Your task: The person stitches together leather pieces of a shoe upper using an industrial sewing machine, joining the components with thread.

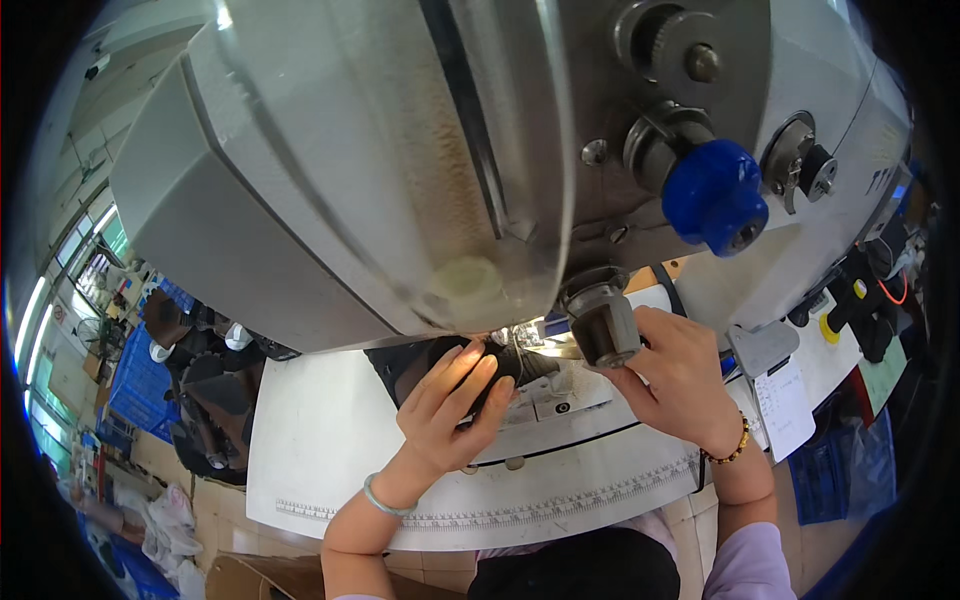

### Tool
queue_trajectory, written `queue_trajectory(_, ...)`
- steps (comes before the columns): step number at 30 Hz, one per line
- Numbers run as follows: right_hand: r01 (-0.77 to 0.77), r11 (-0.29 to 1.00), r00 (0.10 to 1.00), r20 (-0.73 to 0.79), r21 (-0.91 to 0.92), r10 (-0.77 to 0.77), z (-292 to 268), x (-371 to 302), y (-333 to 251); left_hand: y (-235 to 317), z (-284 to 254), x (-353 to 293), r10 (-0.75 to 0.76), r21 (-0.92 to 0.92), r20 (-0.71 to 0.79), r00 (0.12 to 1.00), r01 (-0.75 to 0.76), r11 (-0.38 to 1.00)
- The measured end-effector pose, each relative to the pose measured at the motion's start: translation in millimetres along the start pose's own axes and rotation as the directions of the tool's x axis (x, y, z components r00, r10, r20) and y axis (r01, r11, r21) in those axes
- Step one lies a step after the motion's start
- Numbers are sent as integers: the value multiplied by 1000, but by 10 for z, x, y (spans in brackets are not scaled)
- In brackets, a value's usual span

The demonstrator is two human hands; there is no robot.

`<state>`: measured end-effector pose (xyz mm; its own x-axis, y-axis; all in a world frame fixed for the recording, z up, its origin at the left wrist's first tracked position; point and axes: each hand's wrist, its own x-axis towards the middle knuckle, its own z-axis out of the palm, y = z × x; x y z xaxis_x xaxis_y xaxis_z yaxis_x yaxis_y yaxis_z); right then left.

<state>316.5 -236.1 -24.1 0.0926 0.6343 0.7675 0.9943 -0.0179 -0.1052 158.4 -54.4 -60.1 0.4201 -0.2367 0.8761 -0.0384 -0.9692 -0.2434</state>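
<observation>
A black piece of material (pixel 400 368) lies under the head of a large grey-white sewing machine (pixel 300 190), beside the lit needle area. My left hand (pixel 450 405) grips this piece, fingers bent over its top and thumb on the near side. To the right, my right hand (pixel 680 375) is closed beside a metal cylinder (pixel 604 325) that hangs from the machine. Its thumb and forefinger come close to the cylinder's lower end. The other fingertips are hidden, so what they hold cannot be made out. A metal plate (pixel 560 395) lies between the hands.
The white table (pixel 330 465) has a printed ruler strip (pixel 520 515) along its curved front edge. A blue knob (pixel 715 197) juts from the machine. Dark pieces (pixel 215 395) and a blue crate (pixel 140 380) stand left. Paper (pixel 783 405) and another blue crate (pixel 820 480) are right.
</observation>
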Motion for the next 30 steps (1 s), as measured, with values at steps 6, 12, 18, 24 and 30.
queue_trajectory(6, -164, 981, 986, 45, 99, 160, -177, -64, -104, 30, -22, 69, 9, 1, 23, 1000, -9, 1000)
queue_trajectory(12, -89, 995, 975, 210, 45, 78, -214, -93, -138, 37, -34, 69, -29, -25, 25, 999, 30, 999)
queue_trajectory(18, -127, 990, 985, 123, 62, 118, -135, -109, -164, 46, -30, 41, 7, -51, 26, 1000, -5, 999)
queue_trajectory(24, 34, 997, 993, 108, 69, -41, -38, -146, -168, 57, -36, 32, 2, -69, 28, 1000, 0, 998)
queue_trajectory(30, 33, 997, 996, 83, -73, -27, 2, -109, -244, 74, -30, 58, -41, -82, 27, 999, 43, 996)
